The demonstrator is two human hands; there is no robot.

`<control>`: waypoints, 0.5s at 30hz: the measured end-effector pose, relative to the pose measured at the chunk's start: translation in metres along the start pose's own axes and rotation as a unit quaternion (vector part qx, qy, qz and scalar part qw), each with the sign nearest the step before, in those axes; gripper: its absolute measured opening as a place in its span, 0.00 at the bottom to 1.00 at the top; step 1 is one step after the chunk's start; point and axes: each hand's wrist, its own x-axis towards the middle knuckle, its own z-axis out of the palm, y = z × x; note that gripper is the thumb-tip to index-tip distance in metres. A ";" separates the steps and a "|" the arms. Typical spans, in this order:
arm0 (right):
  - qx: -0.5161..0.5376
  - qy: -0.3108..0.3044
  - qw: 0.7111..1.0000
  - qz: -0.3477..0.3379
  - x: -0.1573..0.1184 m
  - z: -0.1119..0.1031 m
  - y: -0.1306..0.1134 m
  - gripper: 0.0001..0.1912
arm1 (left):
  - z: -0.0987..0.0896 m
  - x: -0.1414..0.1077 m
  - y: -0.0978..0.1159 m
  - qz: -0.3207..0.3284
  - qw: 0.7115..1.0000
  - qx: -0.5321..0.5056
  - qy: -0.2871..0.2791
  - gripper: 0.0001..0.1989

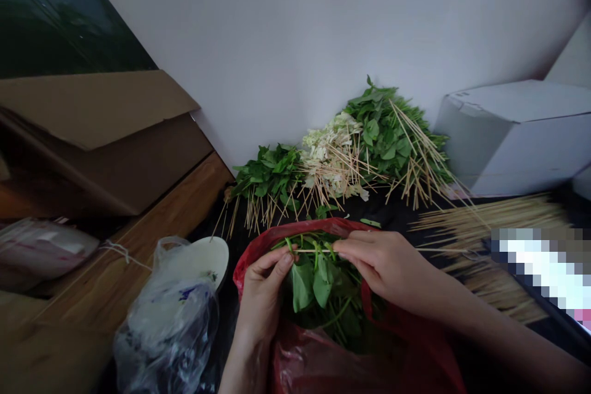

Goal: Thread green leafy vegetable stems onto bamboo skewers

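Over an opened red plastic bag (307, 360), a thin bamboo skewer (303, 251) runs level between my two hands. Several leafy green stems (323, 280) are threaded on it, their leaves hanging down. My left hand (261, 289) pinches a green stem at the skewer's left end between thumb and fingertips. My right hand (381, 258) is closed round the skewer on the right side, and its fingers hide part of it. Loose leafy greens (341, 323) fill the bag beneath both hands.
Against the wall lie skewered greens (268, 172), skewered pale cabbage (332, 141) and a larger green pile (383, 129). Bare skewers (498, 228) and a pixelated screen lie right. A white bowl (215, 252), clear plastic bag (168, 326) and cardboard box (115, 166) are left; a white box (530, 148) stands right.
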 end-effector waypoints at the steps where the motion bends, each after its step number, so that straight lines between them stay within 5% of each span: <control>1: -0.002 -0.001 1.000 -0.003 0.000 0.000 0.001 0.16 | 0.000 0.000 0.001 -0.005 1.000 0.003 -0.004 0.16; 15: 0.018 -0.022 0.999 0.018 0.003 0.007 0.005 0.18 | 0.002 0.007 -0.003 -0.019 0.998 -0.053 -0.031 0.15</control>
